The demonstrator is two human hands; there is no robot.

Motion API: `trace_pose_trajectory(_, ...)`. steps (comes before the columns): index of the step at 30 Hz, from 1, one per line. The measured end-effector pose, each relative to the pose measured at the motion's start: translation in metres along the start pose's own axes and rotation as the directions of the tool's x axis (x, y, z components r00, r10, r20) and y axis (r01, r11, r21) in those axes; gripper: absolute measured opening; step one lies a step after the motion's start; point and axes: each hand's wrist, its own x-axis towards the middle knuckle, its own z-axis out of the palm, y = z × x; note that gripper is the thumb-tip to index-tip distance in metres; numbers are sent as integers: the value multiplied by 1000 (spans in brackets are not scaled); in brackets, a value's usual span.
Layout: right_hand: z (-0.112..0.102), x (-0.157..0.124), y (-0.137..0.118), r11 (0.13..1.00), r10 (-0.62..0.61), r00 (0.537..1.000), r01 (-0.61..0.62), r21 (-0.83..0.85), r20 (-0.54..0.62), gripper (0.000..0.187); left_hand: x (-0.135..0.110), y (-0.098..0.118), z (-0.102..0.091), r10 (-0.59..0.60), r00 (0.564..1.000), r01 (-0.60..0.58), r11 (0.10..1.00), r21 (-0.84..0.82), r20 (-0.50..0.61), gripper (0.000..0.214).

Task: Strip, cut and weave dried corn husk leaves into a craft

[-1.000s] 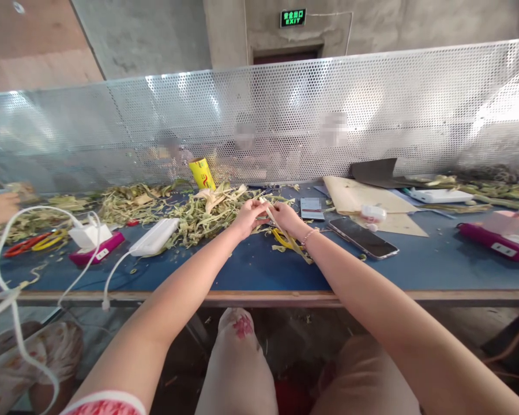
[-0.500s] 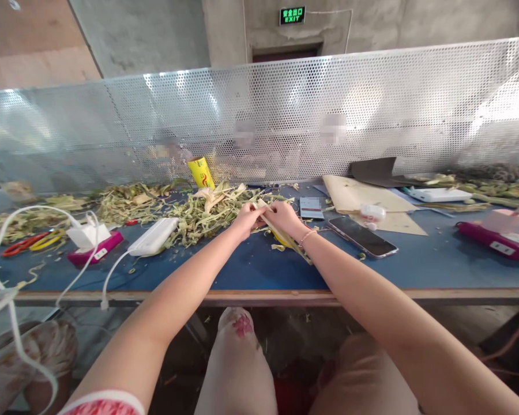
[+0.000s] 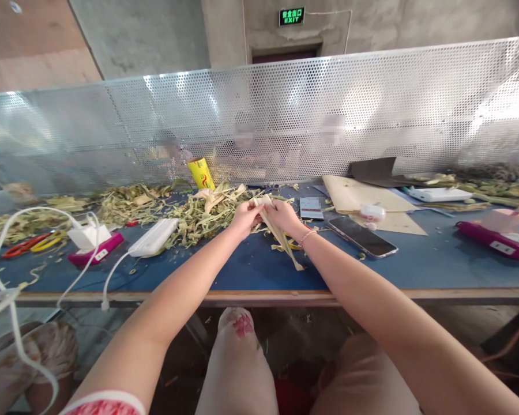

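Between my two hands is a pale, dry leaf strip [image 3: 280, 235], long and flat like a husk, hanging down towards the front of the table. My left hand [image 3: 245, 219] pinches its upper left side with closed fingers. On the other side, my right hand [image 3: 282, 217] grips the strip near its top, fingers bent around it. A bracelet circles my right wrist. Just left of my hands lies a heap of greenish dry strips [image 3: 194, 216]. Something yellow under the strip is mostly hidden.
A phone [image 3: 363, 237] and a small white container [image 3: 372, 214] lie right of my hands, near beige sheets [image 3: 358, 196]. To the left are a white power bank [image 3: 154, 236], a purple socket block [image 3: 96, 249], cables and scissors [image 3: 26, 245]. A yellow tube [image 3: 201, 173] stands behind, before a perforated metal screen [image 3: 277, 115].
The strip's lower end has swung left, out from beside my right wrist, and now shows more of its face. My hands have shifted only slightly and still hold it.
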Motion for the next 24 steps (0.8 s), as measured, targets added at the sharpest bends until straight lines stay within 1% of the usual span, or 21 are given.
trace_pose_trajectory(7,-1,3,1,997,30,999,-28,68,-25,28,1,3,-1,4,1000,-4,1000,-26,-16,10)
trace_pose_trajectory(12,-3,6,7,993,52,998,-49,108,-27,28,3,1,-4,-24,1000,24,998,-53,-5,11)
trace_pose_trajectory(15,-6,7,10,984,75,997,-70,163,-28,28,4,1,-5,-41,999,42,996,-81,11,10)
trace_pose_trajectory(18,-6,6,10,959,125,992,-113,258,-29,29,4,3,-5,-60,998,59,995,-80,-12,11)
trace_pose_trajectory(20,-6,6,9,904,179,984,-161,395,-7,28,3,5,-6,-69,997,66,995,-74,-41,12)
trace_pose_trajectory(21,-6,5,8,853,203,979,-188,486,22,27,3,6,-6,-72,997,68,995,-74,-43,13)
trace_pose_trajectory(23,-9,3,5,714,241,965,-251,653,107,22,3,7,-7,-74,997,74,994,-86,-6,14)
trace_pose_trajectory(24,-11,3,3,645,252,955,-285,709,155,20,4,8,-7,-76,997,78,992,-99,20,14)
